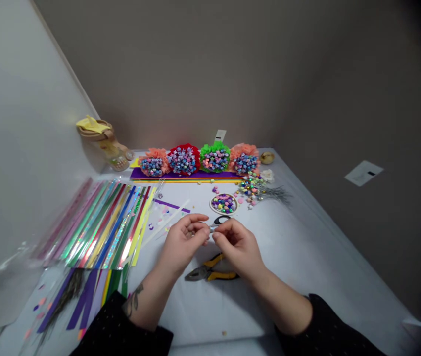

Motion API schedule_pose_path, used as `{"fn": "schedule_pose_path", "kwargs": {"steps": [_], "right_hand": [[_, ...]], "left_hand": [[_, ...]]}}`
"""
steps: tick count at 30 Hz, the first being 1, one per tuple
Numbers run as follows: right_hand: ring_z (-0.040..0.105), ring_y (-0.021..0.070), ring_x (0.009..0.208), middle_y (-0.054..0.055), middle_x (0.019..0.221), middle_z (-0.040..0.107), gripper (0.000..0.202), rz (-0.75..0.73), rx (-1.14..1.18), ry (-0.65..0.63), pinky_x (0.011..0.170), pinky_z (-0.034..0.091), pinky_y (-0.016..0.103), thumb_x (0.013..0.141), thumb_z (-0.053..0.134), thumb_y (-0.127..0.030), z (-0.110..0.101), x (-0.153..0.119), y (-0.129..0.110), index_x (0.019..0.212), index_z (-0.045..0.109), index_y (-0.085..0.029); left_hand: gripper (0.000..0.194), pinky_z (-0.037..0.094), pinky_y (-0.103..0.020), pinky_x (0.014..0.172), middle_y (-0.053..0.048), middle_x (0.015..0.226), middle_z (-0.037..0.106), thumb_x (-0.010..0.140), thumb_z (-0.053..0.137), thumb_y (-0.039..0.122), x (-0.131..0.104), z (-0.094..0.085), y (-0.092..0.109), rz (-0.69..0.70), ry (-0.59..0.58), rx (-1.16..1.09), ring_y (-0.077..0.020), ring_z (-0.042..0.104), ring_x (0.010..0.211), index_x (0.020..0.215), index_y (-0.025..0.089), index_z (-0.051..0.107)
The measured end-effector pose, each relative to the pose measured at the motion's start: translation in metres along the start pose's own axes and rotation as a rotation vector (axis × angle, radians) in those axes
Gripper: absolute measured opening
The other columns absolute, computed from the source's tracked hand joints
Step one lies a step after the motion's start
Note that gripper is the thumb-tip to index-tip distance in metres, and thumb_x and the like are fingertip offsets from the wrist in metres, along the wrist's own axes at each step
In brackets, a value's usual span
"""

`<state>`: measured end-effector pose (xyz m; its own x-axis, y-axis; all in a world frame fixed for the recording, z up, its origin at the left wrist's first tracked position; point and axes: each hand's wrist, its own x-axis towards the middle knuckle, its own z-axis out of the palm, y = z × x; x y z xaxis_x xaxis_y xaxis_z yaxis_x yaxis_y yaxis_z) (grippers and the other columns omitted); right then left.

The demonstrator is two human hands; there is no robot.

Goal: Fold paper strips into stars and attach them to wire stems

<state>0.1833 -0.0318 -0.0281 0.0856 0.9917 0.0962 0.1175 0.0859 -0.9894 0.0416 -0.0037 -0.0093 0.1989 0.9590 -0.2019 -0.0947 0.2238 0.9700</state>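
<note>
My left hand (182, 244) and my right hand (242, 247) meet over the white table, fingertips pinched close together. Whatever lies between them is too small to make out. Just beyond the fingertips is a pair of scissors (222, 220) with dark handles, partly covered by my hands. Beneath them rests a pair of pliers (203, 272) with yellow and black grips, one end hidden by my right hand. Further back stands a small round bowl (210, 204) of colourful folded paper stars.
Plastic-wrapped shiny paper strips (99, 227) cover the left side, with loose strips (87, 296) and dark wires (69, 296) nearer me. Several crepe-paper bouquets (183, 159) line the back. Wired stars (253, 188) lie right of the bowl. A glass vase (112, 148) stands back left.
</note>
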Motion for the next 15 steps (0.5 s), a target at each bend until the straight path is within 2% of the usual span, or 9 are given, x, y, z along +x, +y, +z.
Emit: {"fn": "schedule_pose_path", "kwargs": {"steps": [5,11,15], "right_hand": [[0.045,0.0101,0.051,-0.002,0.059,0.054,0.016,-0.029,0.006,-0.065,0.049,0.037,0.022,0.083,0.055,-0.03,0.0,0.0,0.001,0.072,0.053,-0.019],[0.045,0.0096,0.049,-0.002,0.057,0.054,0.023,0.002,0.05,-0.053,0.047,0.037,0.022,0.083,0.056,-0.035,-0.003,0.002,0.0,0.068,0.053,-0.018],[0.051,0.0113,0.056,0.0,0.065,0.058,0.013,-0.043,0.064,-0.041,0.052,0.042,0.023,0.081,0.061,-0.031,-0.012,0.007,0.0,0.076,0.059,-0.019]], "left_hand": [[0.019,0.048,-0.021,0.056,0.002,0.066,0.059,0.066,0.07,0.025,-0.002,0.004,0.003,0.029,-0.007,0.031,-0.0092,0.056,0.057,0.076,0.015,0.058],[0.017,0.047,-0.022,0.056,0.001,0.062,0.061,0.071,0.066,0.03,-0.001,0.0,0.0,0.009,-0.075,0.125,-0.01,0.056,0.055,0.076,0.015,0.063],[0.02,0.046,-0.021,0.053,0.001,0.064,0.062,0.073,0.065,0.034,-0.001,-0.002,0.0,-0.034,-0.15,0.088,-0.0088,0.055,0.052,0.076,0.014,0.062]]}}
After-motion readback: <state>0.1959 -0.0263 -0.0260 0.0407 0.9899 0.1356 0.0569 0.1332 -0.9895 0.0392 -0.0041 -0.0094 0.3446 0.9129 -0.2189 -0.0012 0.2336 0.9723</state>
